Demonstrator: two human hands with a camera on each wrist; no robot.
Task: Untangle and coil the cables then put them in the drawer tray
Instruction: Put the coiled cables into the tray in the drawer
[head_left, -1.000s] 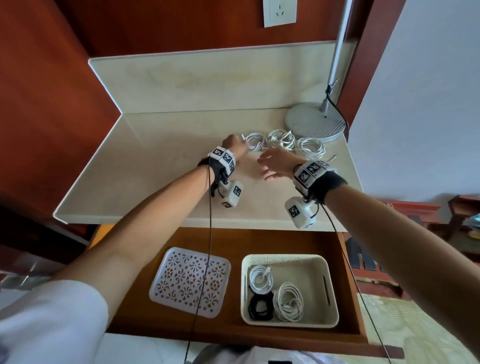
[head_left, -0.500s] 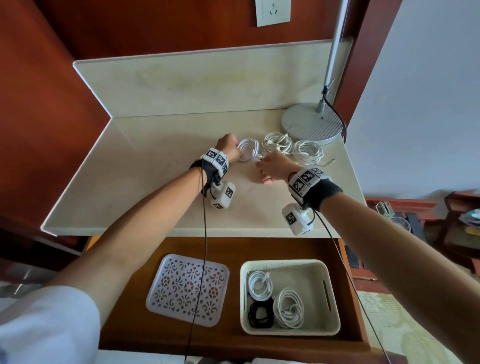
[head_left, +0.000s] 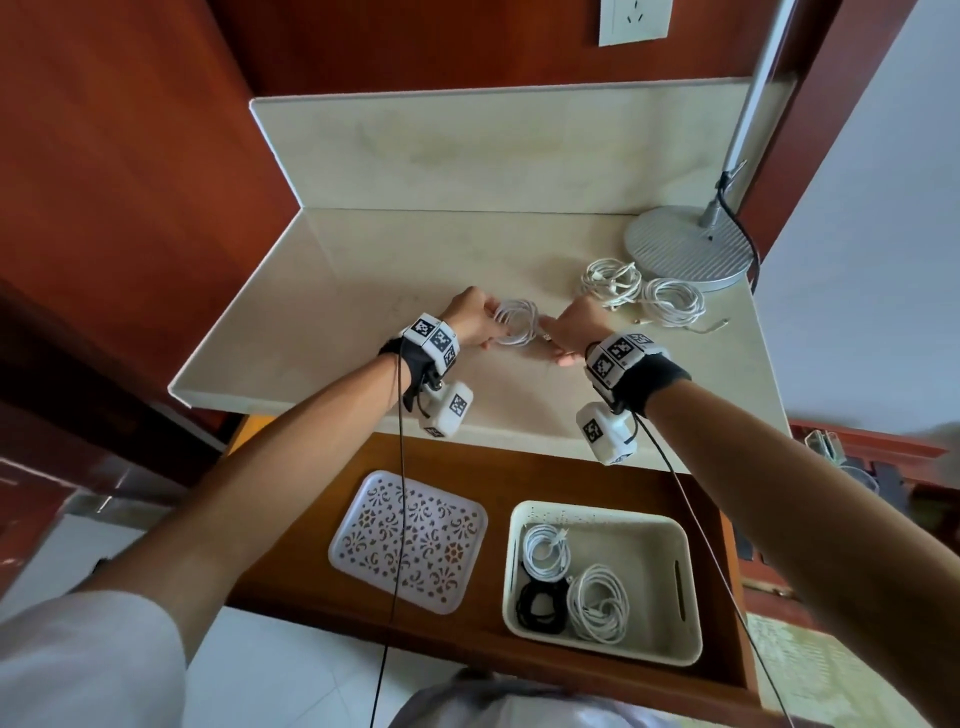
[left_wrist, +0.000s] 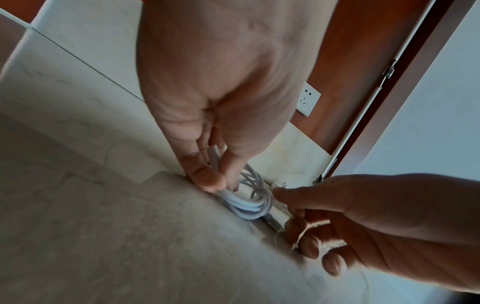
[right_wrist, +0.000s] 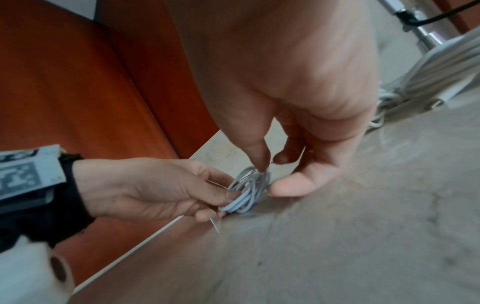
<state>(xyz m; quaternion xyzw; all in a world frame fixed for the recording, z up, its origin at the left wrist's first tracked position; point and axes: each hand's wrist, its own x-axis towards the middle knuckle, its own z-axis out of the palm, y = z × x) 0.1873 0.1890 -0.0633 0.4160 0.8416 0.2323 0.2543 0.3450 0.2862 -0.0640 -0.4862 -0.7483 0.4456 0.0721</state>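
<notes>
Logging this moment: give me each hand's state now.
Left hand: fingers pinching the white cable coil.
Right hand: fingers pinching the same coil.

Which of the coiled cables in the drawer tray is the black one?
The black coil in the tray's front-left corner; the two others there are white.

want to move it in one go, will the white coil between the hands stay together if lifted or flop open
The coil probably flops: thin loops, no tie that I can see, gripped by the left hand on one side while the right hand pinches the other. Likely light. Loops may spring apart if gripped at one point; the tray coils look loose too.
</notes>
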